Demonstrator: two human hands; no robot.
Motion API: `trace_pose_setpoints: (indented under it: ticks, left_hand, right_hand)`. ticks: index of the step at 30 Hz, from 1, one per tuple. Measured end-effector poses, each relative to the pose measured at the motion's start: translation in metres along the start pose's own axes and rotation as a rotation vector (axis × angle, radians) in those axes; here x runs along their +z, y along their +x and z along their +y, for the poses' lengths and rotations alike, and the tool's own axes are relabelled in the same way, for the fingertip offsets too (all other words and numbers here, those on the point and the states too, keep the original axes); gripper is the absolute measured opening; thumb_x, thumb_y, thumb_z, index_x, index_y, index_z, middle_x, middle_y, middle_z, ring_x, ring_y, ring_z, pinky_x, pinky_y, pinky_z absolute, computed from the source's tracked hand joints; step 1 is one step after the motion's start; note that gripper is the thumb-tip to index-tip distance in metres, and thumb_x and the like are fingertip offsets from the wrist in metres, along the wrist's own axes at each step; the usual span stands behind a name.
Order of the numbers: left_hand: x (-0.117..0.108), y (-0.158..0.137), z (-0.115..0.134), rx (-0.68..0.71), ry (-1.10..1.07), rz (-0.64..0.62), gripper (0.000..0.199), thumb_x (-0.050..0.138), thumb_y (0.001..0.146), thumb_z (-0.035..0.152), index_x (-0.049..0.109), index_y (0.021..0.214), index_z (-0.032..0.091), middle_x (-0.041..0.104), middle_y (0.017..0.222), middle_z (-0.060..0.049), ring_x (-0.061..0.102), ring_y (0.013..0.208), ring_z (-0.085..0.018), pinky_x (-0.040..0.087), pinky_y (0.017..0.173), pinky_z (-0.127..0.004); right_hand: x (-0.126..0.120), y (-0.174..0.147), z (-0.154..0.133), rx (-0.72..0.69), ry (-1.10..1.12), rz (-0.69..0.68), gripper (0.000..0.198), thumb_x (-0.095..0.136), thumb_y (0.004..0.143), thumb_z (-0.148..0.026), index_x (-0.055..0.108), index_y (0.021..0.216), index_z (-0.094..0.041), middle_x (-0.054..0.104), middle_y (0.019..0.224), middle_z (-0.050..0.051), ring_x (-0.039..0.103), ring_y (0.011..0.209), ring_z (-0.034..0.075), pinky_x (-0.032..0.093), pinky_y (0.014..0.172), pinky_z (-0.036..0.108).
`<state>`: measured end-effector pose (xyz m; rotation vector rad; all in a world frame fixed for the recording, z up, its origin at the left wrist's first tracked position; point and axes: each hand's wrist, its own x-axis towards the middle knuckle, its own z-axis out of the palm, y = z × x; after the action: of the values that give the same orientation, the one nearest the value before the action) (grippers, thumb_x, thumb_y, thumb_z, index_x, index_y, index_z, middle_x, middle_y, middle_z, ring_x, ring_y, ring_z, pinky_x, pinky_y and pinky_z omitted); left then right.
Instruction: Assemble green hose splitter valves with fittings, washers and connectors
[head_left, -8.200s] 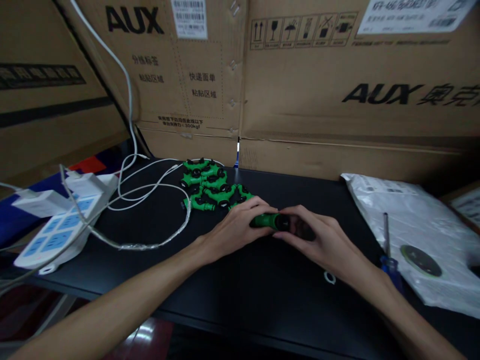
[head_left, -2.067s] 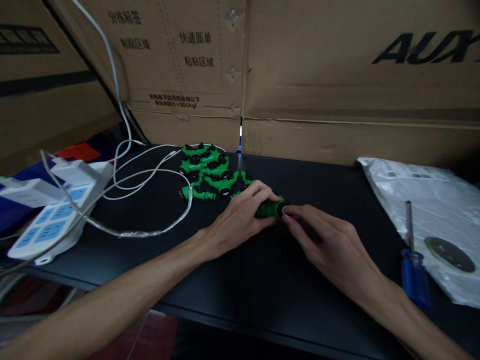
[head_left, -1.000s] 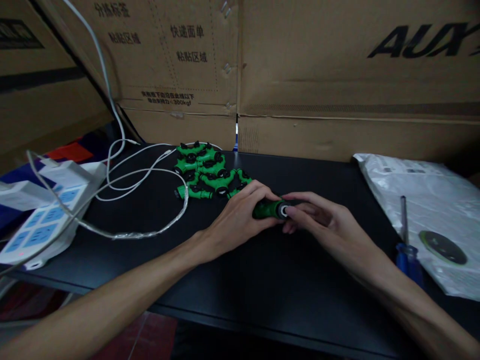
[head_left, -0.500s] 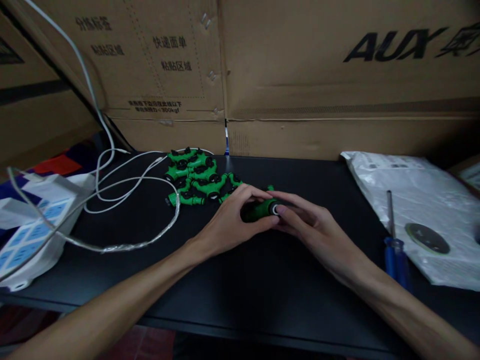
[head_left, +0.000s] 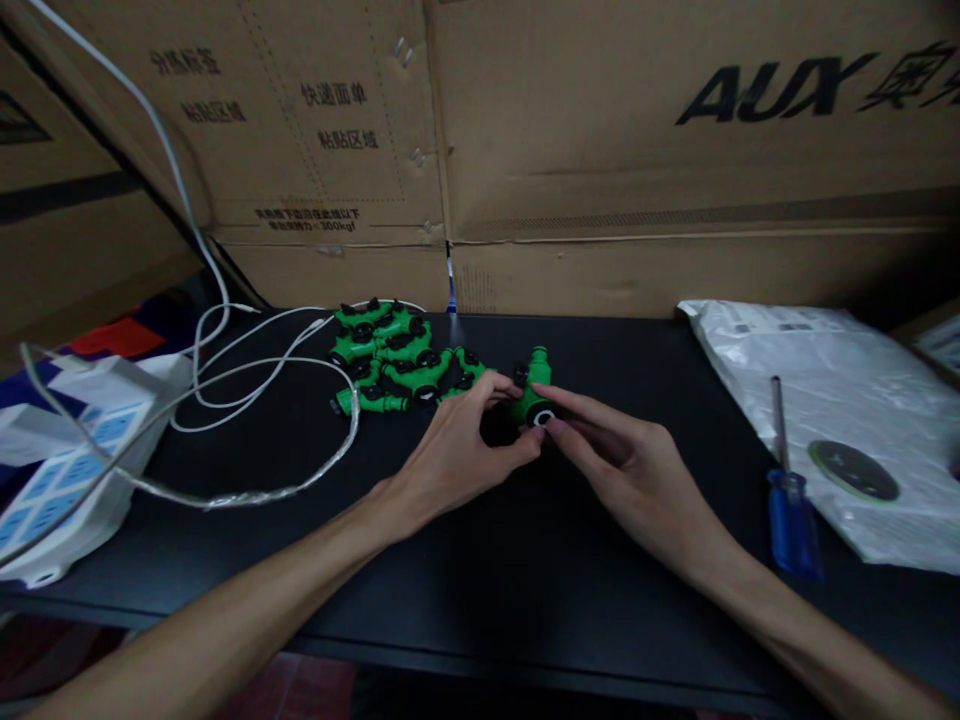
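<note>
Between my two hands is a green Y-shaped hose splitter with black valve levers. One green outlet points away from me, and a black collar with a white ring faces me. My left hand grips its left side, fingers curled behind and thumb at the front. My right hand pinches the collar from the right with thumb and fingers. Part of the splitter is hidden by the fingers. Just beyond my left hand lies a cluster of several similar green hose splitters on the black table.
On the left, a white power strip has plugs in it, and a white cable loops across the table. A blue-handled screwdriver and a white plastic bag with a round disc are at right. Cardboard walls the back.
The hose splitter has been turned in my hands, so its green outlet now shows standing away from me. My right hand's fingers have shifted on the collar.
</note>
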<state>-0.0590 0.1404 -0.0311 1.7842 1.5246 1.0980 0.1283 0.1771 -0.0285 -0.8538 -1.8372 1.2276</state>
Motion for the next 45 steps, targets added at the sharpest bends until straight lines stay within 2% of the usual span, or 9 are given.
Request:
trace_pose_setpoints:
  ticks: [4, 8, 20, 25, 29, 33, 38, 45]
  left_hand:
    - [0.002, -0.003, 0.003, -0.041, 0.029, -0.015, 0.023, 0.065, 0.088, 0.029, 0.052, 0.106, 0.020, 0.070, 0.091, -0.003, 0.067, 0.084, -0.021, 0.051, 0.075, -0.036]
    - [0.003, -0.005, 0.006, -0.053, 0.057, -0.002, 0.023, 0.063, 0.087, 0.030, 0.048, 0.102, 0.021, 0.059, 0.076, 0.003, 0.056, 0.066, -0.016, 0.041, 0.061, -0.031]
    - [0.009, -0.012, 0.010, -0.053, 0.073, 0.020, 0.023, 0.060, 0.086, 0.027, 0.042, 0.100, 0.023, 0.056, 0.083, 0.002, 0.056, 0.070, -0.017, 0.041, 0.065, -0.034]
    - [0.009, -0.011, 0.010, -0.062, 0.073, 0.052, 0.024, 0.060, 0.086, 0.027, 0.040, 0.098, 0.023, 0.055, 0.079, 0.003, 0.055, 0.067, -0.016, 0.041, 0.064, -0.033]
    - [0.002, -0.007, 0.008, -0.087, -0.026, -0.007, 0.018, 0.059, 0.089, 0.031, 0.047, 0.100, 0.022, 0.061, 0.081, 0.002, 0.058, 0.069, -0.016, 0.043, 0.063, -0.031]
    - [-0.003, -0.003, 0.005, -0.078, -0.127, -0.034, 0.011, 0.055, 0.092, 0.031, 0.053, 0.098, 0.021, 0.068, 0.090, -0.001, 0.063, 0.079, -0.018, 0.047, 0.069, -0.032]
    - [-0.002, -0.005, 0.004, -0.091, -0.127, -0.044, 0.010, 0.051, 0.096, 0.032, 0.053, 0.097, 0.022, 0.065, 0.086, 0.001, 0.060, 0.077, -0.017, 0.045, 0.068, -0.030]
    - [-0.002, -0.003, 0.003, -0.087, -0.203, -0.088, 0.013, 0.054, 0.098, 0.034, 0.055, 0.094, 0.022, 0.061, 0.082, 0.003, 0.057, 0.074, -0.015, 0.041, 0.066, -0.029]
  right_hand:
    - [0.003, -0.003, 0.002, -0.080, -0.084, -0.022, 0.034, 0.061, 0.097, -0.023, 0.069, 0.131, -0.024, 0.072, 0.128, 0.006, 0.072, 0.113, 0.018, 0.061, 0.096, 0.032]
    - [0.005, -0.005, 0.002, -0.109, -0.102, -0.013, 0.031, 0.062, 0.097, -0.021, 0.070, 0.127, -0.026, 0.072, 0.126, 0.005, 0.072, 0.109, 0.016, 0.060, 0.096, 0.031]
    - [0.011, -0.011, 0.001, -0.133, -0.121, 0.026, 0.027, 0.063, 0.096, -0.019, 0.070, 0.121, -0.025, 0.072, 0.119, 0.005, 0.073, 0.105, 0.018, 0.060, 0.096, 0.034]
    - [0.011, -0.011, -0.002, -0.131, -0.097, 0.032, 0.026, 0.064, 0.096, -0.019, 0.072, 0.119, -0.027, 0.073, 0.117, 0.003, 0.072, 0.106, 0.015, 0.059, 0.096, 0.029]
    - [0.006, -0.007, -0.002, -0.123, -0.091, -0.033, 0.032, 0.063, 0.097, -0.020, 0.069, 0.127, -0.030, 0.070, 0.121, 0.002, 0.070, 0.111, 0.013, 0.057, 0.099, 0.026]
    - [0.003, -0.003, 0.003, -0.137, -0.080, -0.128, 0.047, 0.064, 0.095, -0.018, 0.060, 0.140, -0.031, 0.064, 0.123, 0.004, 0.069, 0.108, 0.015, 0.060, 0.097, 0.030]
    - [0.001, -0.001, 0.007, -0.184, -0.163, -0.107, 0.043, 0.064, 0.096, -0.018, 0.062, 0.137, -0.031, 0.065, 0.113, 0.003, 0.068, 0.099, 0.014, 0.059, 0.090, 0.030]
    - [-0.002, -0.001, 0.007, -0.216, -0.227, -0.053, 0.040, 0.068, 0.095, -0.021, 0.065, 0.134, -0.025, 0.067, 0.104, 0.002, 0.067, 0.091, 0.013, 0.057, 0.082, 0.028]
